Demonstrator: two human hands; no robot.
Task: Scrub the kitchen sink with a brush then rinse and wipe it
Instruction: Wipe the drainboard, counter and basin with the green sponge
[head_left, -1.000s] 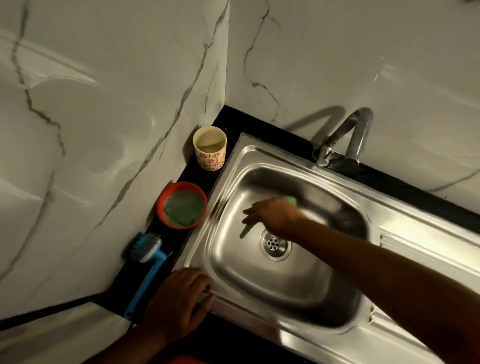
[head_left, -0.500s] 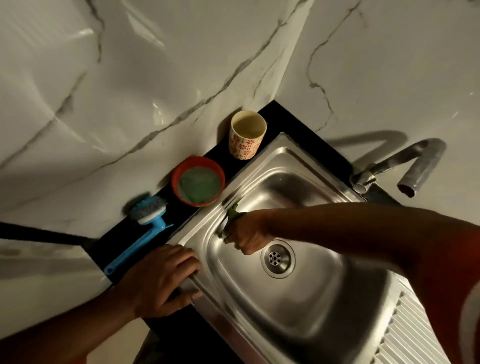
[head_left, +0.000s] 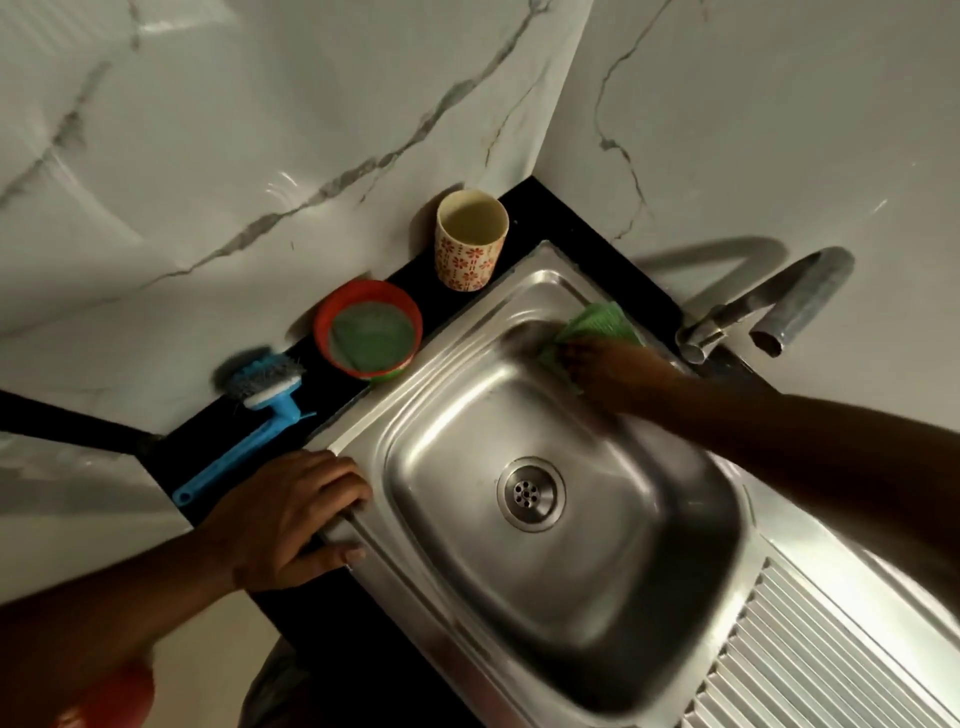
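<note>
Green cloth (head_left: 597, 325) held by R hand (head_left: 613, 369), sink (head_left: 467, 415) corner.

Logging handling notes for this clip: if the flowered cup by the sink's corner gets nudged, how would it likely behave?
The flowered cup stands upright, taller than wide, on a narrow black counter strip, so a push near its rim would probably tip it. Its round sides, with no handle showing, suggest it would then roll, perhaps into the sink beside it.

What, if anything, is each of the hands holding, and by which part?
The right hand holds a green cloth by its near end; the left hand grips the sink at its near corner rim.
</note>
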